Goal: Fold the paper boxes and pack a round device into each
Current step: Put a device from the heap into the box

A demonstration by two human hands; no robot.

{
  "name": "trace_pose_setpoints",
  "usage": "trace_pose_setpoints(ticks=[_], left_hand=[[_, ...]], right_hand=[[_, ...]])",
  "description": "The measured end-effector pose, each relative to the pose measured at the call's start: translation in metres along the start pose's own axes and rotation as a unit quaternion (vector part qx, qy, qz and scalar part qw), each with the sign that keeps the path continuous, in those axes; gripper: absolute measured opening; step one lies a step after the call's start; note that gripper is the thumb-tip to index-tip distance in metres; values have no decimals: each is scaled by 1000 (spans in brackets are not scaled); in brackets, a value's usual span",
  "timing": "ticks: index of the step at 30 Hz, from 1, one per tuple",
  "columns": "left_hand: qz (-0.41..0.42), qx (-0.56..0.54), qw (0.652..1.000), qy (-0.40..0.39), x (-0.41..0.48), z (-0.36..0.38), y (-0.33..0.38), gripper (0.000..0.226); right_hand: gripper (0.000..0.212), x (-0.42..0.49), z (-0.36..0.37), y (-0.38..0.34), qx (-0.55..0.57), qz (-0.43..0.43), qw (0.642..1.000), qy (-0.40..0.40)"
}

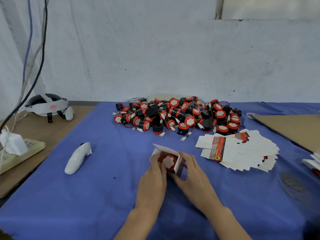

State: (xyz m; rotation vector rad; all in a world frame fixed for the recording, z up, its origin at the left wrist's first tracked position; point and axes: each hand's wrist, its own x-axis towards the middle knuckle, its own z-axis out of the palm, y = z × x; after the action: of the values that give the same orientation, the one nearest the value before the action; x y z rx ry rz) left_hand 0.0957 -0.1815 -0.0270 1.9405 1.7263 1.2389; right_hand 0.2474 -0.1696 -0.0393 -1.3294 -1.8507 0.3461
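Paper box sits open between curled fingers, a red round device inside. Left hand and right hand grip its sides

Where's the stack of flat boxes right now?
In the head view, the flat boxes lie fanned on the blue cloth at right, just in front of the pile of round devices and right of the right hand, which holds the open box.

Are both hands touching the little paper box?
Touching. The head view shows the left hand gripping the paper box on its left side and the right hand wrapped round its right side.
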Motion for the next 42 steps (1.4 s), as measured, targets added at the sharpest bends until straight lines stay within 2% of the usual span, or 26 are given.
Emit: trace_pose_setpoints(ticks=[4,8,12,15,17,21,23,25,29,33,34,38,40,42], left_hand=[[8,2,1000,-7,-1,1,-1,26],[55,35,998,-11,-2,2,-3,39],[73,70,995,-15,-2,3,-2,44],[42,63,997,33,-1,1,-1,30],[52,95,993,44,-1,1,-1,25],[87,151,984,21,-3,0,0,37],[100,184,978,26,-5,-2,2,50],[112,208,971,33,-5,-4,5,54],[155,307,938,36,2,-8,6,38],[178,448,875,-47,19,-19,23,16],[176,467,862,-82,24,-17,25,18],[259,513,803,-158,53,-22,30,28],[277,510,791,-191,66,-31,30,29],[287,488,801,-195,74,-37,26,32]], right_hand=[[66,1,-3,3,78,40,996,5],[72,3,-4,4,151,55,987,-11],[79,4,-4,6,151,49,987,-23],[84,4,-3,10,149,56,987,-20],[82,4,-2,11,146,62,987,-23],[85,5,-2,9,124,62,990,-31],[84,5,-2,8,121,60,990,-32],[83,4,-3,7,117,57,991,-32],[81,3,-5,2,100,48,993,-35],[70,1,-5,1,99,41,994,-34],[69,0,-5,1,97,40,994,-34],[68,-1,-5,2,94,36,994,-41],[70,-1,-5,4,90,41,994,-42],[72,0,-5,8,93,56,993,-36]])
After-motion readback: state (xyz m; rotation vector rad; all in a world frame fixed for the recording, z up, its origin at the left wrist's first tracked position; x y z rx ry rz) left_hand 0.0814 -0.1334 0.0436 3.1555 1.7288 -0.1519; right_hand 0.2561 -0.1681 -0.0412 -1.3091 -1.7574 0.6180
